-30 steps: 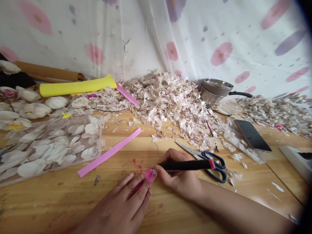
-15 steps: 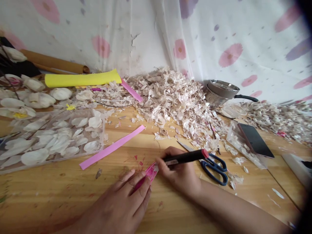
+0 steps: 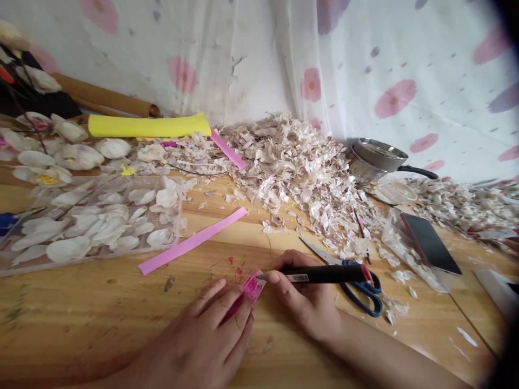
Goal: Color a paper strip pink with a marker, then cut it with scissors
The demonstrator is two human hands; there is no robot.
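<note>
My right hand (image 3: pixel 306 297) is closed round a black marker pen (image 3: pixel 320 274) with a red end. Its tip touches a small pink paper strip (image 3: pixel 253 286), which bears darker magenta strokes near its upper end. Flat on the strip lie the spread fingers of my left hand (image 3: pixel 214 324), pressing it to the wooden table; the rest of the strip is hidden under them. Just right of my right hand, partly behind the marker, are blue-handled scissors (image 3: pixel 375 308) with their blades pointing up and left. Another pink paper strip (image 3: pixel 193 241) lies farther left.
White petals lie in a clear plastic tray (image 3: pixel 180 216) at left. Behind it rests a rolled yellow sheet (image 3: pixel 150 126). A heap of dry petal scraps (image 3: pixel 292 162) fills the back, beside a metal pot (image 3: pixel 365 162). A dark phone (image 3: pixel 432 243) lies at right.
The marker has swung from slanting up to nearly level, its tip still on the strip. My left hand has barely moved. The whole view has shifted slightly.
</note>
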